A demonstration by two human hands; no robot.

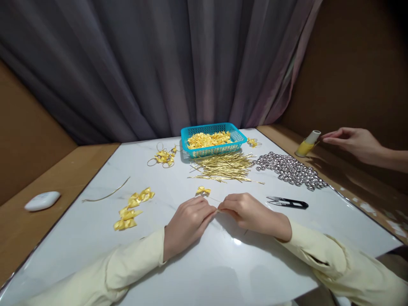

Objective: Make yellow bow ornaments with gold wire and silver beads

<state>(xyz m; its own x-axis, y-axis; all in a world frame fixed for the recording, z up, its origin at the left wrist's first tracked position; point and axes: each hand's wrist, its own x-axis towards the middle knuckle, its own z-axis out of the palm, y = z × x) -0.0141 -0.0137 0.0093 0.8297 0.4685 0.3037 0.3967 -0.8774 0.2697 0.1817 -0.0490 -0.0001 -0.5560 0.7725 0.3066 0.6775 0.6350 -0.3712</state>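
Observation:
My left hand and my right hand meet over the middle of the white table, fingertips pinched almost together. A small bit of gold cord shows between them; the fingers hide most of it. Just beyond the fingertips lies a yellow ribbon bow with a silver bead at its near side. From near this bow a fine thread runs toward my right hand. Black-handled thread snips rest to the right of my right hand. Several loose yellow bows lie left of my left hand.
Behind stands a blue basket of yellow bows, with cut gold cords before it. Silver beads spread rightward. Finished-looking bows with loops lie left. Another person's hand reaches toward a yellow thread spool.

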